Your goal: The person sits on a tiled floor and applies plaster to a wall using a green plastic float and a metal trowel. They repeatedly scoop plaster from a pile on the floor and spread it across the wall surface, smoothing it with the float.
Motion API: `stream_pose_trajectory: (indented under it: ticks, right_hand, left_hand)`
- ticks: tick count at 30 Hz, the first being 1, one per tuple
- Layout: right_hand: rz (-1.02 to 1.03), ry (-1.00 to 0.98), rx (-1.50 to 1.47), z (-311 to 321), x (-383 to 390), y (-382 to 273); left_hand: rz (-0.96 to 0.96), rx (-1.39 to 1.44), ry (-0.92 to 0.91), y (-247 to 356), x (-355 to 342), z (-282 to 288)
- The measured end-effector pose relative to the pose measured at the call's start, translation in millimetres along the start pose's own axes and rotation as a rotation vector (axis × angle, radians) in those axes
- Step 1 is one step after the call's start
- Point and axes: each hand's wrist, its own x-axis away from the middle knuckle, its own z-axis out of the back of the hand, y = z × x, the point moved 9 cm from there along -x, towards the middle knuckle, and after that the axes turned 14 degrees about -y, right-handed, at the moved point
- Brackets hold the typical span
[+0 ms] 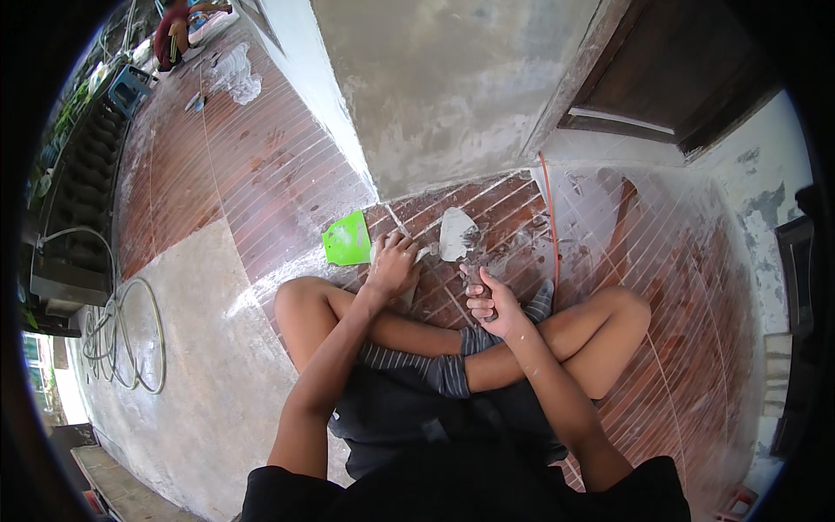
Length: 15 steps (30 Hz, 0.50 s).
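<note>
The white flat piece (452, 228), greyish along its right edge, is located just above the centre of the frame, between the two hands. Whether it is a blade or a sheet bearing paste cannot be determined.

The right hand (492, 304), below it, is closed, its fingers curled around a dark tool (474, 280) with the thumb uppermost. This grip is judged to allow control of the tool's angle; whether it meets the white piece cannot be confirmed.

The left hand (396, 264) is lowered, fingers bent, at a pale strip (424, 253). Whether it grasps the strip or merely presses it cannot be told. A bright green sheet (346, 239) lies just to its left, presumably placed there for easy reach.

The crossed legs (565, 348) bound the working area below. The grey wall (435, 96) bounds it above, its base edge near the white piece. An orange cord (551, 217) runs down the right side. Sideways room is wider: the red tiled floor (174, 187) extends toward the upper left, where another person (171, 39) is present, and a coiled hose (160, 339) lies at far left.
</note>
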Motion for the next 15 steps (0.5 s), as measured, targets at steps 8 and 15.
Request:
stream_pose_trajectory:
  ticks: [8, 15]
  right_hand:
    - [0.0, 0.006, -0.027, 3.3, -1.4, 4.2]
    - [-0.029, 0.034, 0.033, 3.8, -0.6, 7.3]
  left_hand:
    - [0.019, 0.041, 0.053, -15.2, -4.5, 7.6]
    - [0.028, 0.057, 0.126, -20.6, -1.4, 13.1]
